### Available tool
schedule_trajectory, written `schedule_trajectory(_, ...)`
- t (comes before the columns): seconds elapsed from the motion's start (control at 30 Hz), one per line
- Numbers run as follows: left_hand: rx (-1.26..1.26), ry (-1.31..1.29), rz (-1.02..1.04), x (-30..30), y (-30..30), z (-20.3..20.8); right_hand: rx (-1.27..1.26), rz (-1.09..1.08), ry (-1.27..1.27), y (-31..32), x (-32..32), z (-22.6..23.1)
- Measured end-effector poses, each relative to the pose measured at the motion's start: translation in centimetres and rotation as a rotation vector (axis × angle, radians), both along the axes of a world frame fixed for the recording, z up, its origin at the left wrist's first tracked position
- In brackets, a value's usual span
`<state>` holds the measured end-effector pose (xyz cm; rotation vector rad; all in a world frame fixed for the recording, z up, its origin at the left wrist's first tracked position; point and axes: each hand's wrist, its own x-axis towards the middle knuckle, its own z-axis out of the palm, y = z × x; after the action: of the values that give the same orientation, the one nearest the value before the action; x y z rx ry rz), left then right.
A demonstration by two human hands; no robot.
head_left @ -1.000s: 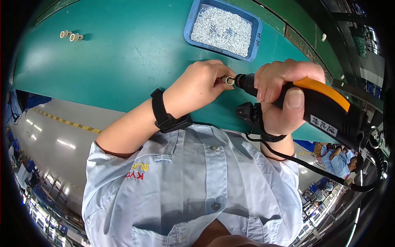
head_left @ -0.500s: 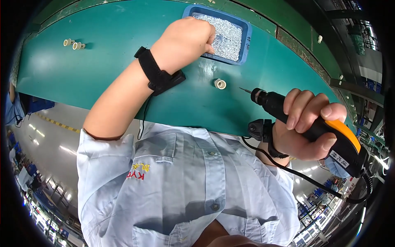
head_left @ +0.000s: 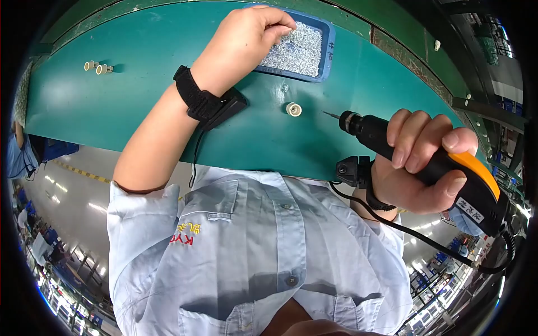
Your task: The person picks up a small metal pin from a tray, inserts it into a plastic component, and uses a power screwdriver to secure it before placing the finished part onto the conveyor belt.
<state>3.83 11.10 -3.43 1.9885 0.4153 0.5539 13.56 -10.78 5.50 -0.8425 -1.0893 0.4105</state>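
My left hand [head_left: 252,38] hovers over the left part of a blue tray [head_left: 327,53] filled with small silvery screws [head_left: 300,55]. Its thumb and forefinger are pinched together; whatever they hold is too small to make out. My right hand [head_left: 423,151] is wrapped round a black and orange electric screwdriver [head_left: 375,133], whose thin bit points left. Just left of the bit's tip, a small cream-coloured cylindrical part [head_left: 293,109] stands on the green tabletop [head_left: 168,50], touched by neither hand.
Two similar cream parts [head_left: 96,68] lie at the far left of the tabletop. A black cable [head_left: 414,239] hangs below the screwdriver, and a dark green rail [head_left: 412,59] runs along the far edge. At the left edge shows another person's blue clothing [head_left: 19,154].
My left hand has lifted off the screws, its thumb and forefinger now showing in a pinch. The screwdriver stays in my right hand, slightly shifted.
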Motion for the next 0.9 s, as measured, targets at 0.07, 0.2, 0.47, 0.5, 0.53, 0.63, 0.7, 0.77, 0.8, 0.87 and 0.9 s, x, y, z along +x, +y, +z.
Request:
schedule_trajectory(0.07, -0.024, -0.027, -0.040, 0.0, -1.2, 0.3, -0.028, 0.014, -0.015, -0.4, 0.0, 0.7)
schedule_trajectory(0.2, -0.184, -0.033, -0.081, -2.7, -4.9, 1.5, -0.023, 0.062, 0.059, -0.8, -0.6, 1.9)
schedule_trajectory(0.47, -0.338, 0.012, -0.157, -5.3, -8.4, 1.2, -0.014, 0.106, 0.075, -0.1, -1.8, 1.5)
schedule_trajectory(0.5, -0.224, 0.002, -0.178, -5.4, -8.3, 1.3, -0.016, 0.106, 0.076, -0.1, -1.8, 1.5)
schedule_trajectory(0.53, -0.225, 0.001, -0.175, -5.4, -8.3, 1.2, -0.017, 0.114, 0.072, -0.1, -1.8, 1.4)
schedule_trajectory(0.63, -0.187, -0.045, -0.159, -5.5, -8.3, 1.0, -0.019, 0.132, 0.063, 0.1, -1.8, 1.2)
schedule_trajectory(0.7, -0.097, -0.053, -0.139, -5.5, -8.2, 1.3, -0.027, 0.137, 0.064, 0.1, -1.8, 1.2)
schedule_trajectory(0.77, 0.083, -0.067, -0.104, -5.5, -8.1, 1.6, -0.031, 0.138, 0.064, 0.2, -1.7, 1.1)
schedule_trajectory(0.8, 0.083, -0.068, -0.105, -5.4, -8.1, 1.7, -0.043, 0.140, 0.052, 0.3, -1.6, 1.1)
schedule_trajectory(0.87, 0.130, -0.036, -0.129, -5.3, -8.1, 1.7, -0.067, 0.148, 0.027, 0.4, -1.4, 1.1)
schedule_trajectory(0.9, 0.153, -0.020, -0.141, -5.2, -8.1, 1.7, -0.068, 0.149, 0.026, 0.5, -1.3, 1.0)
